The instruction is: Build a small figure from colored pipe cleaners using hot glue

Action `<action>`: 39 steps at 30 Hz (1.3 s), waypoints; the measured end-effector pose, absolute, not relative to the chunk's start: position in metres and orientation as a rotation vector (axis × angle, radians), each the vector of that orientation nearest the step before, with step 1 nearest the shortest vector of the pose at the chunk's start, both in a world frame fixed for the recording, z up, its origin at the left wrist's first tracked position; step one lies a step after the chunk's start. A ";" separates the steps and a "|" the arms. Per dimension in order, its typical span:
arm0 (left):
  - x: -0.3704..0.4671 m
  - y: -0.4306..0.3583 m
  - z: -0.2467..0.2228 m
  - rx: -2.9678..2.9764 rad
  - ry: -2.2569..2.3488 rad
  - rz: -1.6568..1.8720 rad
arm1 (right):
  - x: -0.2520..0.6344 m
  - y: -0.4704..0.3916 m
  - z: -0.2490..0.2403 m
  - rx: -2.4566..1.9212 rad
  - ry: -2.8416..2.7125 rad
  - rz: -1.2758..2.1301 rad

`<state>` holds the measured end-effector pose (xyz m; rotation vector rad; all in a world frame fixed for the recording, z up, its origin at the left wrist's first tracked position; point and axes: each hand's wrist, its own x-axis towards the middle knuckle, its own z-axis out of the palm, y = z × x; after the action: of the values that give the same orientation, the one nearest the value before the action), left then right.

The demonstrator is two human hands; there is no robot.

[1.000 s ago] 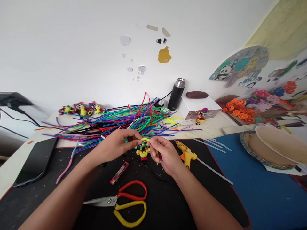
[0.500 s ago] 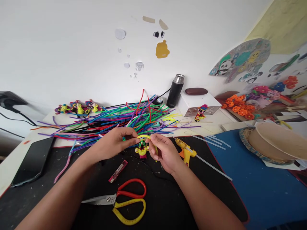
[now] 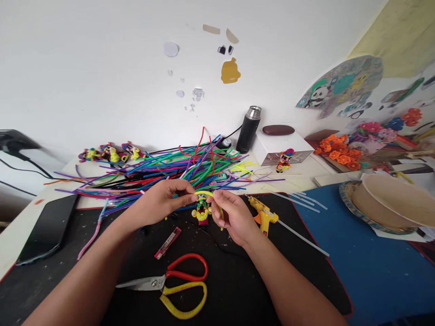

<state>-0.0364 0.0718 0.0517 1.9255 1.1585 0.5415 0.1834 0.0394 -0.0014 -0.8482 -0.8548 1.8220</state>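
Observation:
Between my hands a yellow pipe cleaner (image 3: pixel 205 193) arches, one end pinched by my left hand (image 3: pixel 173 198) and the other part held in my right hand (image 3: pixel 232 213). Its tail hangs down beside my right fingers. Just under the arch is a small figure (image 3: pixel 202 213) of yellow, green and magenta pipe cleaner, partly hidden by my fingers. Scissors (image 3: pixel 158 283) with one red and one yellow handle lie on the black mat (image 3: pixel 238 290) nearer to me. A small red-and-white box (image 3: pixel 167 243) rests beyond them.
Behind my hands spreads a heap of coloured pipe cleaners (image 3: pixel 163 167). A yellow glue gun (image 3: pixel 263 213) lies to the right, with a black phone (image 3: pixel 49 228) at left. Farther back stand a black flask (image 3: pixel 249 130) and a white box (image 3: pixel 275 147); bowls (image 3: pixel 390 199) sit at right.

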 end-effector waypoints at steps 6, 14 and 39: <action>-0.033 0.069 0.052 1.947 1.181 0.481 | 0.182 0.039 -0.002 -0.840 -0.870 1.823; -0.034 0.071 0.051 1.905 1.183 0.497 | 0.183 0.039 -0.001 -0.848 -0.877 1.787; -0.034 0.061 0.049 2.011 1.239 0.308 | 0.192 0.047 -0.002 -0.954 -1.282 1.655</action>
<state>-0.0339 0.0613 0.0487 2.0112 1.2389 0.3084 0.1915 0.0471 -0.0018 -0.9536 -1.2817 1.6546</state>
